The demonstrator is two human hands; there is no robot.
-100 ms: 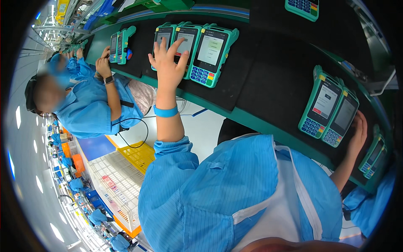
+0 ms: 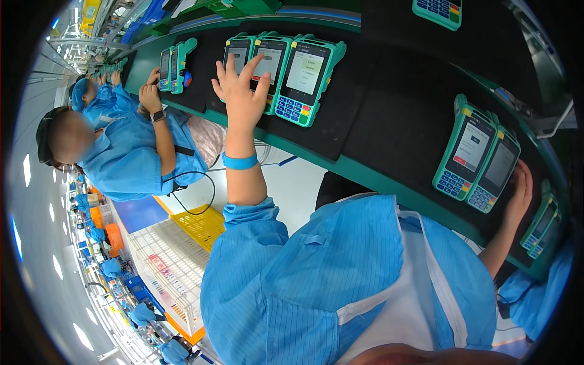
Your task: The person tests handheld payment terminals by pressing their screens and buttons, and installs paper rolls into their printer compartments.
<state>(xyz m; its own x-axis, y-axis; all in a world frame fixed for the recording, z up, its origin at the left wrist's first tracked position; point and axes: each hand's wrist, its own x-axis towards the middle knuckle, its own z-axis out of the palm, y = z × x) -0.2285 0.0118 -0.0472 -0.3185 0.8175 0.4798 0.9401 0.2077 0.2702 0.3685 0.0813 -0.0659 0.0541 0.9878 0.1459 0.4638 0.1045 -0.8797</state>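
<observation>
Head | left hand [image 2: 242,100] spread wide over left and middle of three green payment terminals [image 2: 302,76] on bench [image 2: 389,115] | right hand [image 2: 519,193] at outer edge of terminal pair [image 2: 469,145], partly hidden, grip impossible to tell

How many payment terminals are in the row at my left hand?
3: left terminal, partly hidden by the left hand; middle terminal, also partly hidden; right terminal, fully visible.

Green bench [image 2: 331,164] — black matting [image 2: 395,115], teal keypad terminals [image 2: 303,73] on top
</observation>
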